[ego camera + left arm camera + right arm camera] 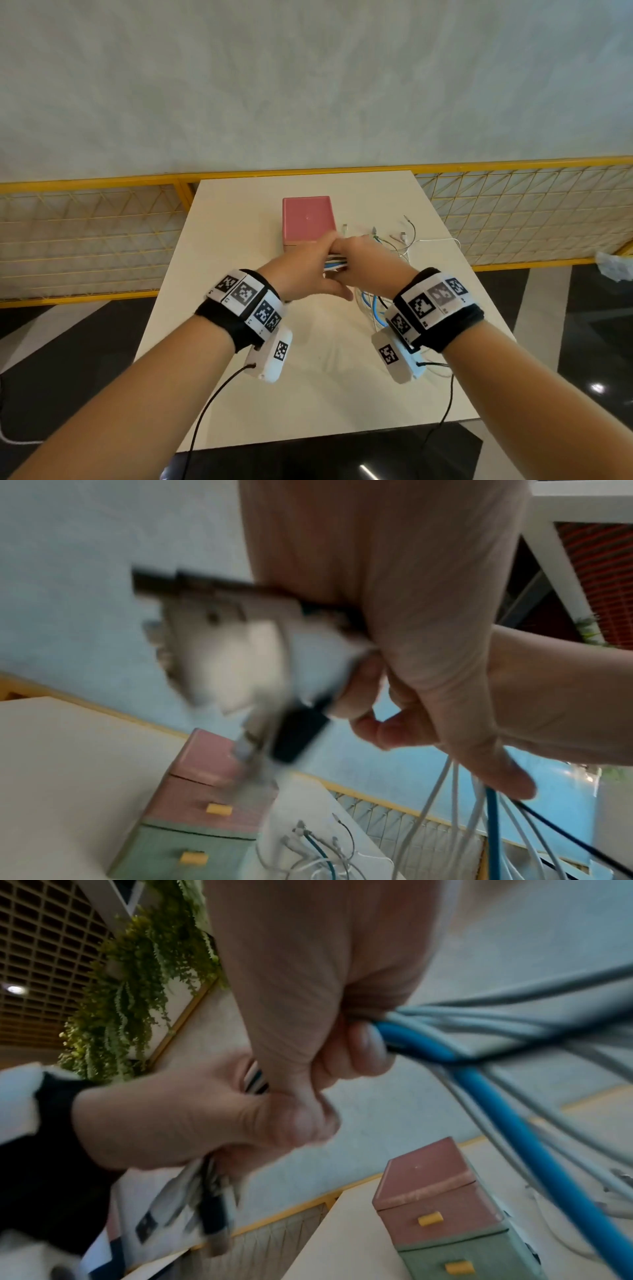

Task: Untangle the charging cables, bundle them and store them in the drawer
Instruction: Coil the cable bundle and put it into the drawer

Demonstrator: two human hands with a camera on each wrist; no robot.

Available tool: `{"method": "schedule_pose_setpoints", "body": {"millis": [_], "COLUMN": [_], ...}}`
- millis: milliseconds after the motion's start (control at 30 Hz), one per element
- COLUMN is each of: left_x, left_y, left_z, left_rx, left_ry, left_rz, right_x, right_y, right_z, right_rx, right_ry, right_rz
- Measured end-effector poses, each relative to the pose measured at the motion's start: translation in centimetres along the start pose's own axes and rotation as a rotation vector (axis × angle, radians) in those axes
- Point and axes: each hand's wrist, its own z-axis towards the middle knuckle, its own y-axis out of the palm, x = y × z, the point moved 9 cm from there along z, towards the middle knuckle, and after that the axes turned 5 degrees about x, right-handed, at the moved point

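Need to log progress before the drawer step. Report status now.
Left hand and right hand both grip the cables, held together above the table. Loose ends trail on the tabletop. Drawers shut, nothing blocking them.

Place: an indoor public or commercial hall, not a home.
Floor: glossy black-and-white polished floor (582, 359) around the plain cream rectangular desk (239, 377).
Barrier: yellow metal-mesh railing (85, 236) just behind the desk.
Ceiling: dark square-grid ceiling (41, 947) with a round lamp.
Greenery: hanging green fern plants (137, 969) beneath that ceiling.
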Motion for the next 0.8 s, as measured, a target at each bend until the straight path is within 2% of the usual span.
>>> {"method": "schedule_pose_setpoints", "body": {"millis": [133,233,367,467,633,800], "left_x": [-0.2,-0.5,-1.3,-1.8,-2.2,-2.1], "left_y": [-0.3,-1.6,-3.8,-4.3,-4.2,-3.4], "left_z": [-0.1,-0.7,-1.8,-1.6,-0.9,-0.6], "left_rx": [-0.025,-0.034,0.092,0.181,0.182,0.134], "left_ry": [-0.028,-0.03,-0.094,-0.117,-0.163,-0.22], "left_rz": [0.015,-0.011,-0.428,-0.585,-0.559,-0.565], "right_x": [-0.1,2.2,4.4,4.6,3.7,2.1], "right_y": [-0.2,-1.9,-2.2,-1.4,-1.9,-2.8], "right_z": [0.3,0.3,-0.5,-1.1,-1.2,0.2], "right_rx": [-0.019,0.047,0.165,0.25,0.294,0.277], "right_ry": [-0.108,-0.081,-0.039,-0.047,-0.067,-0.106], "right_rz": [0.086,0.147,0.288,0.376,0.49,0.443]}}
